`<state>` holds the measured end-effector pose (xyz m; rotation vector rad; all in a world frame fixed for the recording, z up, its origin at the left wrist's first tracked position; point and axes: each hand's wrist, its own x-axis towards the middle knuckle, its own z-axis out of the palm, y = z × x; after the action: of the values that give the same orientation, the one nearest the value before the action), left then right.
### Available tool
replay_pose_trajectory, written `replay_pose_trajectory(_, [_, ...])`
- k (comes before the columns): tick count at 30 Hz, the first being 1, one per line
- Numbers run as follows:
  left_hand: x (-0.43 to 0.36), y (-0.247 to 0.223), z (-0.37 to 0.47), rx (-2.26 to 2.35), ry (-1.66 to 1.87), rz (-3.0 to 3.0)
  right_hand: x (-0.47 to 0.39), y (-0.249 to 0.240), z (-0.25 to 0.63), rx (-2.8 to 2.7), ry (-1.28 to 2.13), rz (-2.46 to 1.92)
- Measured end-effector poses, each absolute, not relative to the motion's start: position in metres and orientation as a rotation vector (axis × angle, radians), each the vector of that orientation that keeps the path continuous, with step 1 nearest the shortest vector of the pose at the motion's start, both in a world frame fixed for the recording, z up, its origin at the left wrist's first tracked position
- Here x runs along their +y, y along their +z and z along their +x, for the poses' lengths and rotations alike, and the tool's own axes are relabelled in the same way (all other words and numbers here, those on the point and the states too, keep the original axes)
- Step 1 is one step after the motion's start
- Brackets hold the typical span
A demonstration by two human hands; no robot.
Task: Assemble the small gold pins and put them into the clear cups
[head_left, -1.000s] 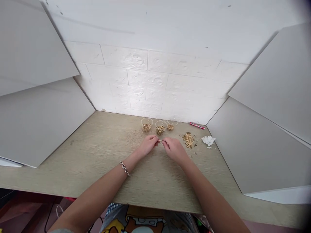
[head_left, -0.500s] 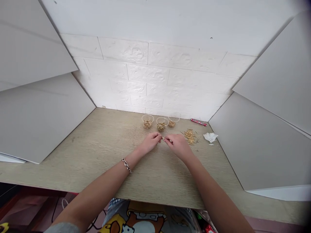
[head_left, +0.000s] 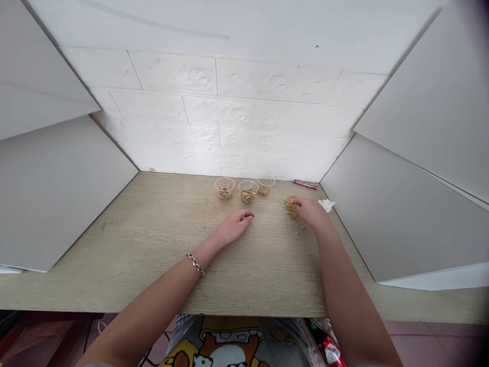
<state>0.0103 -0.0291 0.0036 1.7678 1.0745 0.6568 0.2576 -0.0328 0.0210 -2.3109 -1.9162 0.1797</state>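
Observation:
My left hand (head_left: 236, 226) rests over the middle of the table, its fingers curled together; whatever they hold, if anything, is too small to make out. At the right, my right hand (head_left: 311, 211) reaches over a pile of thin gold-coloured sticks (head_left: 292, 210), fingertips pinched at the pile's right edge. Three clear round cups stand in a row beyond my hands: the left cup (head_left: 224, 190) and middle cup (head_left: 247, 193) hold small gold-coloured pieces, and the right cup (head_left: 264, 187) holds a smaller amount.
A red wrapped stick (head_left: 305, 184) lies by the wall behind the pile. Crumpled white tissue (head_left: 327, 205) is right of my right hand. Fine brown specks (head_left: 204, 210) are scattered left of the cups on the wooden table (head_left: 145, 239). Grey panels stand at both sides.
My right hand has left my left hand and moved right to the stick pile. The thin piece seen between both hands is no longer visible. The view has shifted slightly.

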Motion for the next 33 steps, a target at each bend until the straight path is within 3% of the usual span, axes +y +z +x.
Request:
replay_pose_trajectory(12, [-0.013,0.002,0.0,0.876,0.805,0.766,-0.025,0.014,0.265,-1.865,0.111,-2.143])
replay_pose_trajectory(18, [-0.025,0.025,-0.005,0.923,0.768,0.938,-0.018,0.009,0.263,-1.757,0.003,-1.884])
replay_pose_trajectory(26, [-0.056,0.04,0.008,0.638,0.052,1.53,-0.027,0.016,0.257,-1.645,0.048,-1.949])
replay_pose_trajectory(30, [-0.052,0.04,0.007,0.63,-0.017,1.565,-0.024,0.017,0.238,-1.513,0.161,-1.788])
replay_pose_trajectory(33, [-0.046,0.043,0.002,0.697,-0.018,1.585,-0.019,0.048,0.227,-1.521,0.244,-1.587])
